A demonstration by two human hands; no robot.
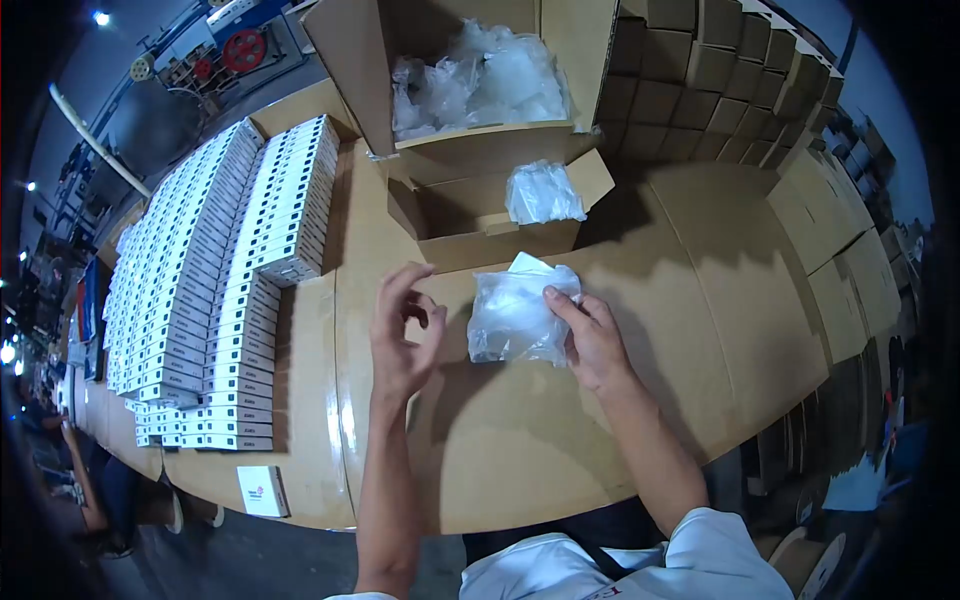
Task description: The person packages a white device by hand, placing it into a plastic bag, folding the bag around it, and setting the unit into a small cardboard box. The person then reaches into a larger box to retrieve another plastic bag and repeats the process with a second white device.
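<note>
My right hand pinches the right edge of a clear plastic bag, thumb on top. A flat white piece shows at the bag's upper edge. To the left of the bag, my left hand is raised over the table with its fingers curved and apart, holding nothing. Just beyond the bag stands an open cardboard box, with a bundle of clear plastic bags resting at its right end.
A larger open carton full of clear plastic bags stands behind. Long rows of small white boxes fill the table's left side; a single white box lies near the front edge. Brown cartons are stacked at the back right.
</note>
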